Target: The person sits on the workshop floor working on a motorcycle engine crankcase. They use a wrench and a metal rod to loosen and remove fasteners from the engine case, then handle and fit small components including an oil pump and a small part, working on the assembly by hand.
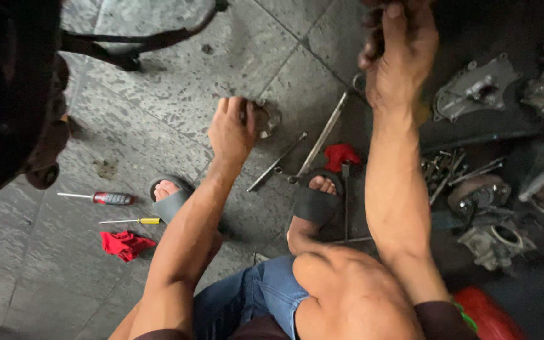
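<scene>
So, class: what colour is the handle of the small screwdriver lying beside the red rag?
Yellow: the small screwdriver has a yellow handle, shown in the head view.

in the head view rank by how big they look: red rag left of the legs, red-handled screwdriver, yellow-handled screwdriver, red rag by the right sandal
1. Red-handled screwdriver, longest.
2. Yellow-handled screwdriver, a little shorter and much thinner.
3. Left red rag, shorter but bulkier.
4. Red rag by the right sandal, partly hidden by a tool, so its place below the left rag is unsure.

Tiled floor [158, 94] w/ screwdrivers [111, 199], red rags [124, 244], engine parts [480, 88].
</scene>
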